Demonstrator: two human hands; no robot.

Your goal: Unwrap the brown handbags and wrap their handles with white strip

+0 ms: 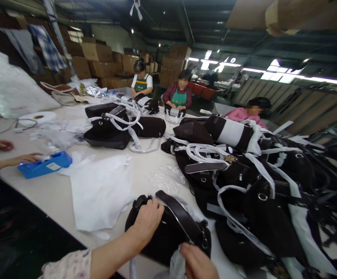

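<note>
A dark brown handbag (168, 236) lies at the table's near edge, its wide handle (180, 215) arching over the top. My left hand (149, 217) grips the bag's upper left side, fingers curled over beside the handle's end. Low in the view, my right hand (199, 261) is closed on a strip of white wrapping (177, 263) in front of the bag. Its fingertips are partly hidden. Pale wrapping also shows behind the handle.
Dark bags with white-wrapped straps (238, 186) are heaped on the right; more bags (124, 128) lie ahead. White sheets (98, 190) and clear plastic (168, 176) are on the table. At left, another person's hand (25, 159) touches a blue tape dispenser (46, 164). Several people work across the table.
</note>
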